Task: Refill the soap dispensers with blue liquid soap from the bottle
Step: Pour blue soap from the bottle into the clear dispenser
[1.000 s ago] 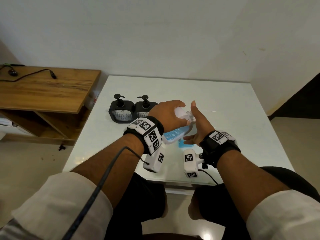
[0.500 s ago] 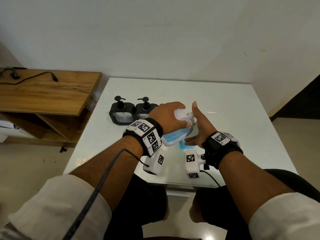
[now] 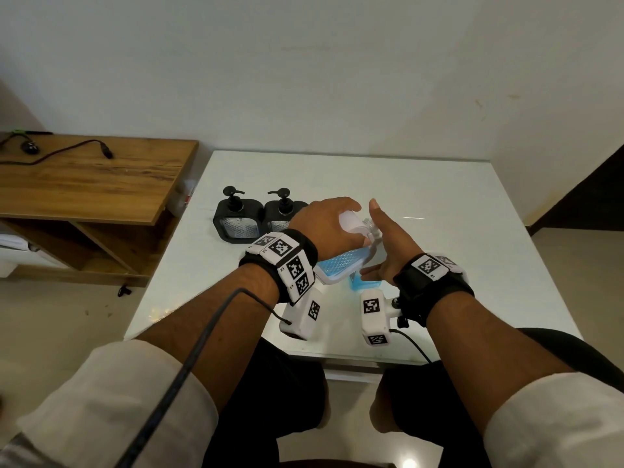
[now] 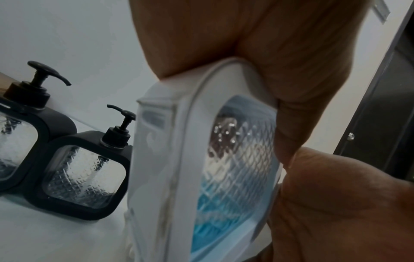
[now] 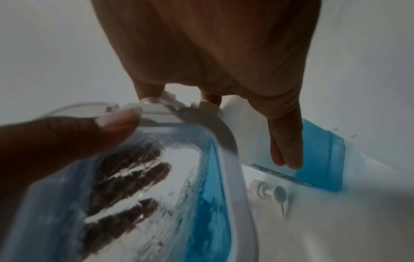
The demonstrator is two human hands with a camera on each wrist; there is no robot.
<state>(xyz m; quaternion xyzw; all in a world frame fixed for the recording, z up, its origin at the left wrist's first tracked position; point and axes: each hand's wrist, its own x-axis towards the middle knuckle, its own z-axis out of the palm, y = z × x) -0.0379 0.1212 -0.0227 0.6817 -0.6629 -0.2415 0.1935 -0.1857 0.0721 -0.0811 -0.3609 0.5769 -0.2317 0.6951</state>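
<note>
My left hand [image 3: 329,222] grips a white-framed dispenser [image 3: 341,262] by its upper part and holds it tilted over the white table [image 3: 439,197]. Its clear patterned window [image 4: 237,177] shows blue soap pooled at the low end. My right hand [image 3: 383,251] is beside the dispenser's open neck [image 5: 156,104], thumb up, fingers straight, two fingertips [image 5: 145,92] touching the neck. Behind that hand stands the blue soap bottle [image 5: 320,150], mostly hidden in the head view. A white pump [image 5: 268,193] lies on the table.
Two black dispensers [image 3: 238,219] [image 3: 283,214] with their pumps on stand side by side left of my hands. A wooden shelf [image 3: 84,184] with a black cable [image 3: 67,152] sits left of the table. A wall runs behind.
Both hands and the tilted white dispenser stay almost where they were; only a slight shift of the view.
</note>
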